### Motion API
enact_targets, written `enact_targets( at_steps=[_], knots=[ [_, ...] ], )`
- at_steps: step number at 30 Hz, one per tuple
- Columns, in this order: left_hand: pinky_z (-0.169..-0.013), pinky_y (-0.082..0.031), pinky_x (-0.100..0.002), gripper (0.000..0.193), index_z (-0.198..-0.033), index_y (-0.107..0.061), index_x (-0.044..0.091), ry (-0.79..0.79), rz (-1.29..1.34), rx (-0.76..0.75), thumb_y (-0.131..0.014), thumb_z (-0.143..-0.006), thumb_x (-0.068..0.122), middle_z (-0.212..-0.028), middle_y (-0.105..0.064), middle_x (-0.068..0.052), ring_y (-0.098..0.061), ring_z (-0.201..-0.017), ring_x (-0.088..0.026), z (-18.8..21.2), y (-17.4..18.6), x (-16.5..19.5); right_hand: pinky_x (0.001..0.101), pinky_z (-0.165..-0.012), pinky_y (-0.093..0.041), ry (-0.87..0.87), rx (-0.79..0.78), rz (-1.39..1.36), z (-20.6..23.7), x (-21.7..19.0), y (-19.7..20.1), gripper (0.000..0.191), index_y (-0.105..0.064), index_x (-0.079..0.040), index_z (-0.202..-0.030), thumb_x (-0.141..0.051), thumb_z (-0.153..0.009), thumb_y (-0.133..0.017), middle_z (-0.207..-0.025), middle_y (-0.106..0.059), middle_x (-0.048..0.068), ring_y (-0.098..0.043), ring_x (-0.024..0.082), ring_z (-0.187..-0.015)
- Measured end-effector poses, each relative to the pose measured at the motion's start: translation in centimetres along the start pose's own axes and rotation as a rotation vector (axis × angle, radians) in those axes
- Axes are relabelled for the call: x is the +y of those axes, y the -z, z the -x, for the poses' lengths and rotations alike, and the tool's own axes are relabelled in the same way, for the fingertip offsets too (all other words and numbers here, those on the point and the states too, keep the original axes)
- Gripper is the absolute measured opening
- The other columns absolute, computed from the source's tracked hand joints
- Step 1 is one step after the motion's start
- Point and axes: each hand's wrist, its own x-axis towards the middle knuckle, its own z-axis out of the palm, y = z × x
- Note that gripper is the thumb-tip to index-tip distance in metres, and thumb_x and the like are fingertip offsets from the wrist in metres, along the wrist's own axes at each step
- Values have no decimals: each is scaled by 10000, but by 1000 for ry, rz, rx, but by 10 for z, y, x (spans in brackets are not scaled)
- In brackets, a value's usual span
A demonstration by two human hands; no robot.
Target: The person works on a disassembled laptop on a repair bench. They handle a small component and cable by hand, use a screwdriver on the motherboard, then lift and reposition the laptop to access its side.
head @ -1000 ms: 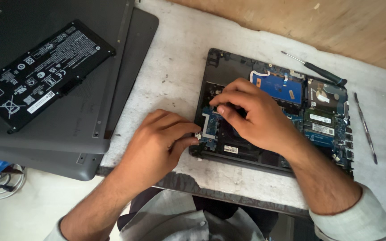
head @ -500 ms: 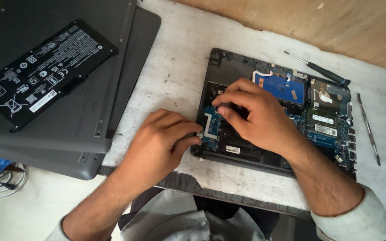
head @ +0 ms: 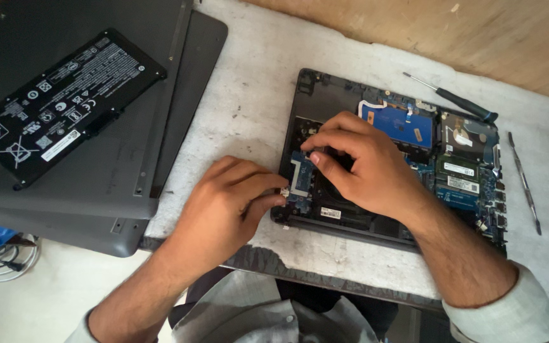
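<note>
The small blue circuit board (head: 300, 181) at the opened laptop's (head: 325, 95) near-left corner is pinched at its edge by the left hand (head: 223, 206), right hand (head: 366, 168) pressing fingertips on it, so a slip could bend its connector.

Left hand (head: 220, 206) palm down, fingers curled, thumb and index tips pinched together at the right. Right hand (head: 366, 168) palm down, fingers bent, tips pointing left, just above-right of left fingertips. Forearms converging, apart.
</note>
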Motion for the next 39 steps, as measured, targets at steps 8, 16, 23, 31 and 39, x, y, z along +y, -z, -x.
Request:
enact_targets(
  at_steps=[8,16,23,31,39],
  knots=[
    [-820,-540,-380,195,-1005,-760,63,0,-10,1,-809,-819,97,-964,-738,-59,-659,-916,-264,0,-1,-1,279,-561,-539,5,6,-5,0,-1,1,158,-753,-112,-1084,-136,-931,-723,-1006,-648,26,-660,154,-847],
    [-809,-540,-386,205,-998,-759,60,14,-7,-23,-816,-805,97,-948,-734,-64,-655,-913,-269,-1,1,0,301,-612,-530,31,11,5,1,1,0,157,-753,-108,-1080,-129,-925,-741,-1003,-650,27,-661,167,-857],
    [-806,-540,-385,222,-997,-760,60,30,14,-38,-826,-788,94,-930,-729,-67,-655,-911,-271,-3,5,3,310,-639,-529,78,7,24,0,2,2,172,-755,-115,-1088,-139,-917,-757,-1007,-649,32,-662,179,-890],
    [-813,-544,-382,240,-1007,-760,64,60,27,-70,-831,-780,102,-935,-732,-67,-660,-927,-264,-3,5,3,274,-565,-537,15,-42,5,-1,1,2,213,-752,-132,-1103,-171,-896,-779,-1031,-642,20,-660,146,-881],
    [-829,-535,-393,246,-1003,-760,69,71,37,-69,-834,-770,100,-930,-731,-68,-651,-943,-278,-4,6,3,284,-586,-531,45,-28,28,0,2,2,228,-753,-128,-1104,-176,-884,-794,-1031,-644,25,-658,158,-884]
  ],
)
